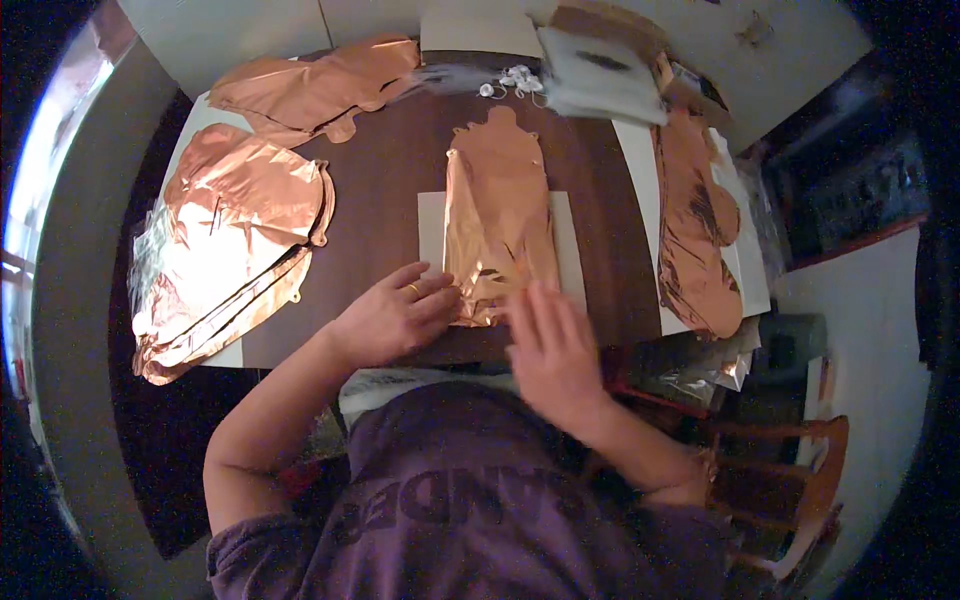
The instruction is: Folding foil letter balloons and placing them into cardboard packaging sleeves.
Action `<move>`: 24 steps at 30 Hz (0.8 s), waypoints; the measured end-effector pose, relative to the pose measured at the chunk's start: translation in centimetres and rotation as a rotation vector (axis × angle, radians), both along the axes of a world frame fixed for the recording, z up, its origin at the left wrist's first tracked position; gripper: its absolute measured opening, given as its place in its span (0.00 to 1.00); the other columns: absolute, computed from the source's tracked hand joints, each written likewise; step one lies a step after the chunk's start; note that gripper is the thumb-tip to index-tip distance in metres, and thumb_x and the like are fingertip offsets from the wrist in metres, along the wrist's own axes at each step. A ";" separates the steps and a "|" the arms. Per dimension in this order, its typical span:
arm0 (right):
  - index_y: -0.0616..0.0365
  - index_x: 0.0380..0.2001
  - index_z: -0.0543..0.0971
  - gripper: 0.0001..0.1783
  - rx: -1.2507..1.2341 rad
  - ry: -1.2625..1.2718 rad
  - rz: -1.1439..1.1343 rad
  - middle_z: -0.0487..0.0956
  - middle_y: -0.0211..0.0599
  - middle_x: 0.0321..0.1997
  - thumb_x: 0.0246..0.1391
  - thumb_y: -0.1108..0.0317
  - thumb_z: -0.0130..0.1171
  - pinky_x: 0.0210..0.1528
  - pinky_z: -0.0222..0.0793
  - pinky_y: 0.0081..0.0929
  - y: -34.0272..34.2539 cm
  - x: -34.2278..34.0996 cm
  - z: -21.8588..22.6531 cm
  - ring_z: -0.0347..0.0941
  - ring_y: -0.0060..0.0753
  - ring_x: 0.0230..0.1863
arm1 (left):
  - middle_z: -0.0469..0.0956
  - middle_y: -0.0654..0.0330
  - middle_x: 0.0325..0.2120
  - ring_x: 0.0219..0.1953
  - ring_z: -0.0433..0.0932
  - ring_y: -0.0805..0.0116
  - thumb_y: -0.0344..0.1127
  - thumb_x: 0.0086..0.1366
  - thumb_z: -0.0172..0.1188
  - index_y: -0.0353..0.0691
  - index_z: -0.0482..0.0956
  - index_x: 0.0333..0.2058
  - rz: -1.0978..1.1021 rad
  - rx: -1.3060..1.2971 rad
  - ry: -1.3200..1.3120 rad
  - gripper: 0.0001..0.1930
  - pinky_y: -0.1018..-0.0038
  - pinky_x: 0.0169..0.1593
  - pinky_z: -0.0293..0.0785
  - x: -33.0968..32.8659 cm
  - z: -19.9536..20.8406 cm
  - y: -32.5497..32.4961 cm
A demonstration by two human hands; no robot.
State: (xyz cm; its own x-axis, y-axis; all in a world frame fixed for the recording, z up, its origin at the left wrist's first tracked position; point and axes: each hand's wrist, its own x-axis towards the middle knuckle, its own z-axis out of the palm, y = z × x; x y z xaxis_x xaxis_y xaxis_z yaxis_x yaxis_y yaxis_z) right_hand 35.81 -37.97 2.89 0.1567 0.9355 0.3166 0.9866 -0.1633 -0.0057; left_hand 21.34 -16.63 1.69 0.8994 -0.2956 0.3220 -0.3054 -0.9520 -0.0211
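Note:
A flat, folded rose-gold foil balloon (500, 180) lies lengthwise on a pale sheet (569, 240) in front of me. Its rounded tab points away, and its near end is creased and shiny. My left hand (395, 312), with a ring on one finger, is open beside the lower left edge, fingertips at the foil. Over the lower right corner of the balloon is my right hand (555, 350), its fingers stretched out flat and slightly blurred. Neither hand shows a grip on the foil, though the right fingertips are partly smeared.
More flat foil balloons lie in a pile (240, 195) at left, with another balloon (320, 88) at far left and folded ones (690, 240) at right. White curled ribbon (520, 78) and a clear plastic pack (600, 78) sit at the back. A wooden chair (825, 480) stands lower right.

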 end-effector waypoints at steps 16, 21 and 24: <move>0.37 0.66 0.61 0.46 -0.228 0.189 0.018 0.48 0.53 0.72 0.43 0.46 0.67 0.64 0.34 0.76 1.2 -2.8 -2.9 0.38 0.68 0.71 | 0.56 0.49 0.66 0.68 0.52 0.47 0.55 0.67 0.47 0.41 0.60 0.64 -0.091 -0.254 0.186 0.33 0.50 0.69 0.44 10.1 -2.3 1.2; 0.37 0.67 0.59 0.48 -0.219 0.241 0.006 0.47 0.53 0.72 0.42 0.48 0.68 0.64 0.35 0.75 1.6 -3.0 -2.8 0.40 0.67 0.71 | 0.56 0.46 0.65 0.67 0.54 0.46 0.58 0.67 0.44 0.45 0.57 0.66 0.179 -0.024 0.056 0.34 0.49 0.67 0.47 13.4 -3.8 9.6; 0.37 0.67 0.59 0.48 -0.195 0.247 0.005 0.48 0.53 0.72 0.42 0.49 0.68 0.64 0.36 0.74 1.5 -3.0 -2.2 0.41 0.67 0.71 | 0.55 0.45 0.66 0.68 0.52 0.47 0.58 0.67 0.45 0.43 0.58 0.65 0.308 0.022 0.061 0.34 0.49 0.68 0.46 13.6 -2.5 10.8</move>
